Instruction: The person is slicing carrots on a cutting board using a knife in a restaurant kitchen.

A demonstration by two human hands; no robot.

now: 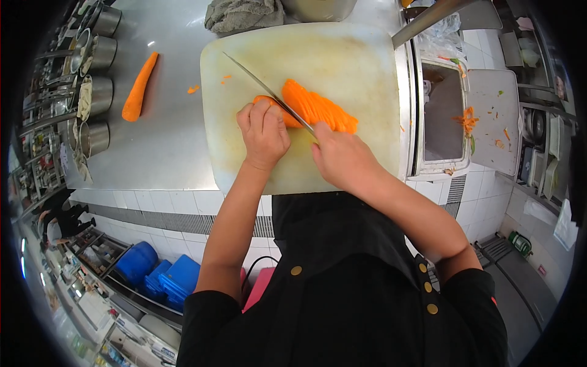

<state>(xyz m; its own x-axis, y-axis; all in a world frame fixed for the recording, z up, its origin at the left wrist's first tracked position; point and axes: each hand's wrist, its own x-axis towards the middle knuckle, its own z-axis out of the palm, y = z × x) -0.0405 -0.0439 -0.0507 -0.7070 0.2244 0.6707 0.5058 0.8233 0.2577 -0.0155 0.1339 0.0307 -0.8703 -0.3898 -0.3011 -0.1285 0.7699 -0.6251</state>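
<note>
On a large stained cutting board (247,160), my right hand (344,156) grips a long kitchen knife (261,82) by its handle. The blade runs up and left across a piece of carrot (291,120). My left hand (264,133) holds that piece down from above, fingertips curled near the blade. To the right of the blade lies an overlapping row of carrot slices (321,108). Part of the carrot piece is hidden under my left fingers. A whole peeled carrot (140,87) rests on the steel table (176,142) left of the board.
Several steel pots (98,98) line the table's left side. A grey cloth (243,14) and a metal vessel (321,8) sit beyond the board. At right is an open bin (442,114), its lid (493,124) holding peelings. Blue plastic containers (179,277) stand low at left.
</note>
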